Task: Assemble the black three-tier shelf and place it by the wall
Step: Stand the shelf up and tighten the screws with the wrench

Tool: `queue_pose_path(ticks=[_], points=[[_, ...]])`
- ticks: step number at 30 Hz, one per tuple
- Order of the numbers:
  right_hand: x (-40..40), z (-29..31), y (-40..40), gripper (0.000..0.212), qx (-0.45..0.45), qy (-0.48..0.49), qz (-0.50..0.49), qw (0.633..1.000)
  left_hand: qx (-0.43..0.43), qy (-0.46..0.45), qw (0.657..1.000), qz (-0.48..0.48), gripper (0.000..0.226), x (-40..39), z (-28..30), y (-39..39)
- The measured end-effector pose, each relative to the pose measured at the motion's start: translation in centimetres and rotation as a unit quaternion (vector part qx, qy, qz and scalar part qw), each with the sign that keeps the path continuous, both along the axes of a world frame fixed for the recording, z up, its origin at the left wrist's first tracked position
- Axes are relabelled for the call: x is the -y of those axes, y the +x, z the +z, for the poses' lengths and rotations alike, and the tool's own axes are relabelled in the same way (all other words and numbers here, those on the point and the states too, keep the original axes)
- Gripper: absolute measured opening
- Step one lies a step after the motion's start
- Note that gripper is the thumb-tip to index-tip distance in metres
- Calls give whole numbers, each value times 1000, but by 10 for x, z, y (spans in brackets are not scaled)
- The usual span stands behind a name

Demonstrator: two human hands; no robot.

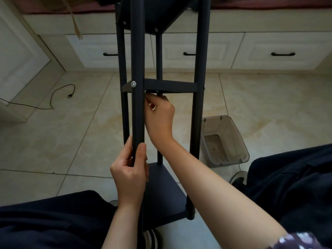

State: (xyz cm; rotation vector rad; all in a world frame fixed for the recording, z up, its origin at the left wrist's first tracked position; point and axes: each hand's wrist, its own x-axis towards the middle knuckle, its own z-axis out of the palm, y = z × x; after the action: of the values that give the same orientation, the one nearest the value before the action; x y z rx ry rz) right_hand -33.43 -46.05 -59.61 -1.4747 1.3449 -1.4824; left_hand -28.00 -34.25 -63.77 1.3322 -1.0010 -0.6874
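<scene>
The black three-tier shelf lies tilted between my knees, its posts running away from me toward the cabinets. My left hand grips the near front post just above the nearest tier. My right hand reaches between the posts, fingers curled under the middle tier, pinching something small at its underside; what it holds is hidden. A silver bolt head shows where the middle tier meets the front post. The far tier is at the top of the view.
A clear plastic bin stands on the tiled floor to the right of the shelf. A black cable trails across the floor at left. White drawers with black handles line the wall ahead. My dark-trousered legs flank the shelf.
</scene>
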Motion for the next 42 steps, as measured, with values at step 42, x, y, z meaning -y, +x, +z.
queue_pose_path(ticks=[42], points=[[-24, 40, -118, 21, 119, 164, 133, 970, -55, 3, 997, 46, 46, 14, -17, -5]])
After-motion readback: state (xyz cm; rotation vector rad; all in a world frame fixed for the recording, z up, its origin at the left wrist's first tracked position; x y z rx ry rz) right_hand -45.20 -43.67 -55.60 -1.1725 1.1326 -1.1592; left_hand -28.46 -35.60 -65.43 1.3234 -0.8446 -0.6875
